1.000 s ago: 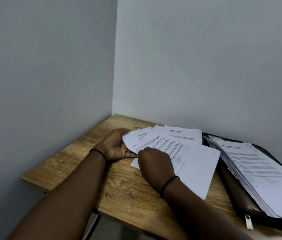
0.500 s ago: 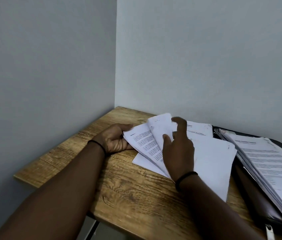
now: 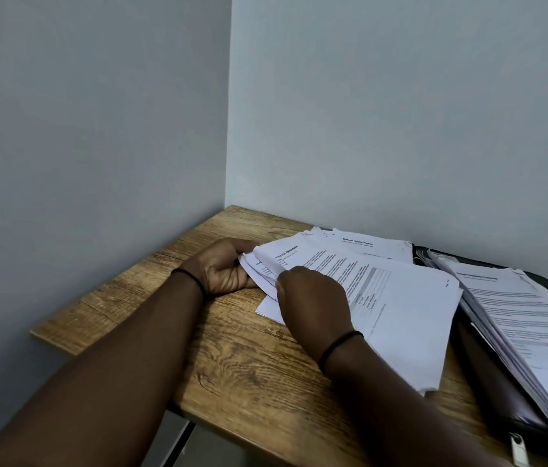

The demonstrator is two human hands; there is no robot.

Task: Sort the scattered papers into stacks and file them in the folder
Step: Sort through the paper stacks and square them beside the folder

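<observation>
A loose pile of printed white papers [image 3: 397, 298] lies fanned out on the wooden table [image 3: 239, 365]. My left hand [image 3: 222, 269] grips the pile's left corner, fingers curled under the sheets. My right hand [image 3: 313, 298] rests on top of the pile near that same corner, its fingers bent down at the paper edges; I cannot tell whether they pinch a sheet. To the right lies a dark zip folder [image 3: 501, 382], open, with a thick stack of printed sheets [image 3: 535, 332] on it.
The table stands in a corner between two grey walls [image 3: 400, 112]. Its left edge [image 3: 50, 332] and front edge are close to my arms. A metal zip pull [image 3: 518, 451] hangs at the folder's near end.
My right hand, raised half a second ago with a sheet lifted under its fingers, has come back down onto the pile near the left corner. The left hand has kept its grip.
</observation>
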